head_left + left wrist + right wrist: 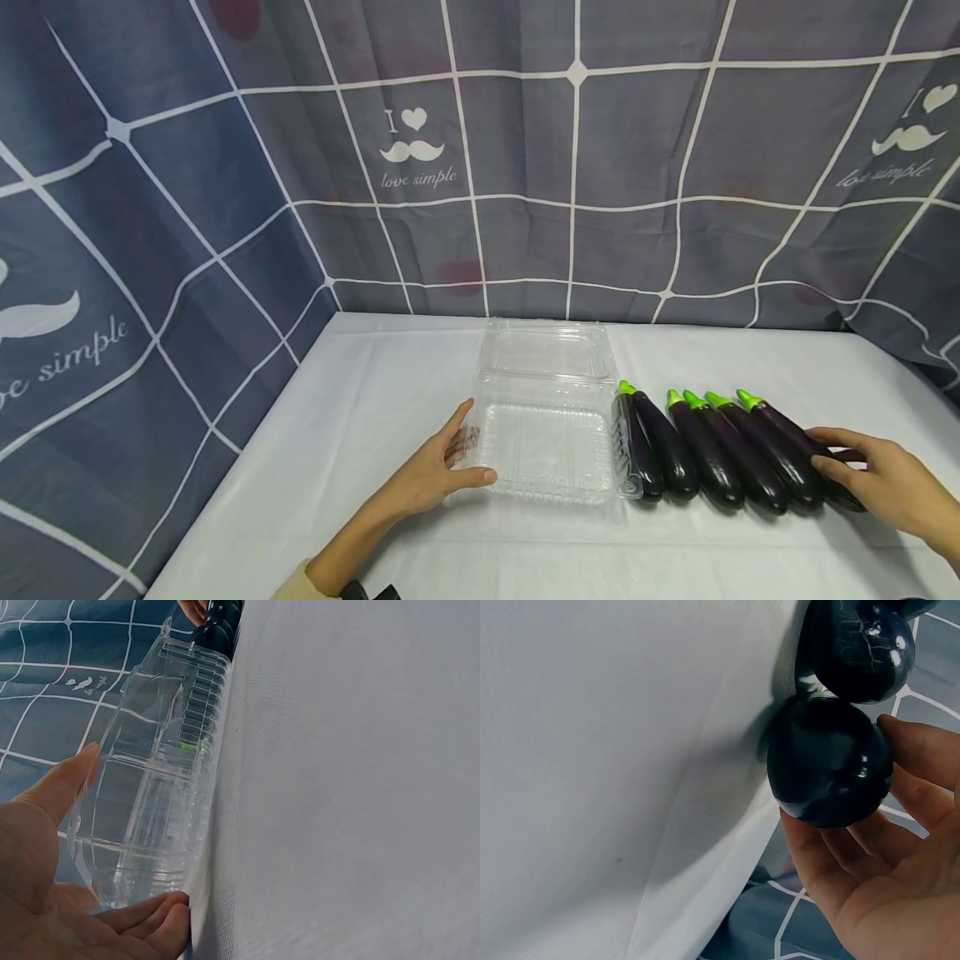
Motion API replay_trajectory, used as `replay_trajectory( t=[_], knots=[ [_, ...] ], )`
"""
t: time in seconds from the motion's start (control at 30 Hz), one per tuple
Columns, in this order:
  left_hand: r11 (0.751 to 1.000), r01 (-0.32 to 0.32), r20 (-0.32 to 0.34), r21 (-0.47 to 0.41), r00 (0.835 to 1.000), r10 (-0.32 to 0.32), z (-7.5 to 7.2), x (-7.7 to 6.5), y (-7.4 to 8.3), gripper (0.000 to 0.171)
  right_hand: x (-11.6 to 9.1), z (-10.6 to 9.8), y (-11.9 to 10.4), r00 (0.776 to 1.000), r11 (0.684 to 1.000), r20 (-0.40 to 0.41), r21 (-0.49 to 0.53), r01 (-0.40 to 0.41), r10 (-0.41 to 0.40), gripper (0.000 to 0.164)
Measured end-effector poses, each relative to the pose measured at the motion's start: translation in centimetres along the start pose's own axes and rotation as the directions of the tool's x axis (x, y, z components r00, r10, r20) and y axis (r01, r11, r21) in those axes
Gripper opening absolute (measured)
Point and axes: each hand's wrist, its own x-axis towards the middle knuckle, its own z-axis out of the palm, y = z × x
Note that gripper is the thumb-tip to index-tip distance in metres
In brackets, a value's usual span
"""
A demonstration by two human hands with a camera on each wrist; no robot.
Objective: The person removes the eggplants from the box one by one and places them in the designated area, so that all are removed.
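Observation:
A clear plastic clamshell container (546, 446) stands unfolded on the white-covered table, its lid (547, 350) lying back toward the curtain. My left hand (429, 475) is at the container's left side, fingers and thumb spread along that edge. In the left wrist view the thumb touches the rim. To the right of the container several dark purple eggplants (716, 471) with bright green stems lie side by side. Around the lower end of the rightmost eggplant (829, 765), my right hand (888, 479) holds with thumb and fingers on opposite sides.
The leftmost eggplant (641, 458) lies right against the container's right wall, partly seen through the plastic. Behind the table hangs a grey checked curtain (517, 242), and it continues along the left side. White cloth (375, 392) covers the tabletop.

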Motion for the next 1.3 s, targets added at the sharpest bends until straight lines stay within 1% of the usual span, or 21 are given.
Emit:
replay_trajectory(
  t=[0.1, 0.37, 0.6, 0.73, 0.83, 0.93, 1.07, 1.17, 1.23, 1.3],
  knots=[
    [1.000, -0.002, 0.001, -0.001, 1.000, 0.002, 0.0, 0.0, 0.0, 0.106, -0.1, -0.1, -0.4, 1.000, 1.000, -0.016, 0.012, 0.010, -0.009, 0.033],
    [1.000, -0.007, 0.004, 0.002, 1.000, 0.007, -0.1, 0.0, 0.0, 0.106, -0.1, 0.1, 0.2, 0.999, 1.000, -0.037, 0.024, 0.009, -0.008, 0.032],
    [1.000, -0.012, 0.000, -0.006, 1.000, 0.012, -0.1, 0.0, -0.2, 0.106, -0.1, 0.3, 0.5, 1.000, 1.000, -0.019, 0.011, -0.019, 0.019, 0.031],
    [1.000, -0.010, -0.004, -0.002, 1.000, 0.010, -0.1, -0.1, -0.2, 0.106, -0.1, 0.4, 0.2, 0.999, 0.999, -0.007, 0.006, -0.052, 0.052, 0.029],
    [1.000, -0.006, -0.001, -0.002, 1.000, 0.006, 0.0, -0.1, -0.2, 0.105, -0.2, 0.3, -0.3, 0.995, 0.995, 0.019, 0.003, -0.102, 0.102, 0.035],
    [1.000, -0.012, 0.004, 0.005, 1.000, 0.012, 0.0, 0.0, -0.1, 0.104, -0.2, 0.1, -0.8, 0.992, 0.992, 0.011, 0.012, -0.129, 0.129, 0.041],
    [1.000, -0.023, -0.005, 0.017, 1.000, 0.023, -0.2, 0.2, -0.1, 0.101, 0.1, 0.0, -1.6, 0.995, 0.995, -0.031, 0.032, -0.099, 0.100, 0.043],
    [1.000, -0.017, -0.024, 0.021, 1.000, 0.017, -0.2, 0.4, -0.3, 0.100, 0.8, 0.1, -2.8, 0.996, 0.998, -0.059, 0.036, -0.059, 0.062, 0.045],
    [0.999, 0.000, -0.047, 0.032, 0.999, 0.001, -0.2, 0.5, -0.3, 0.098, 1.5, 0.2, -4.1, 0.997, 0.999, -0.079, 0.037, -0.020, 0.023, 0.046],
    [0.998, 0.004, -0.094, 0.066, 0.996, 0.002, -0.4, 0.7, -0.2, 0.096, 2.3, 0.3, -5.6, 0.994, 0.998, -0.103, 0.051, 0.031, -0.026, 0.049]
  ],
)
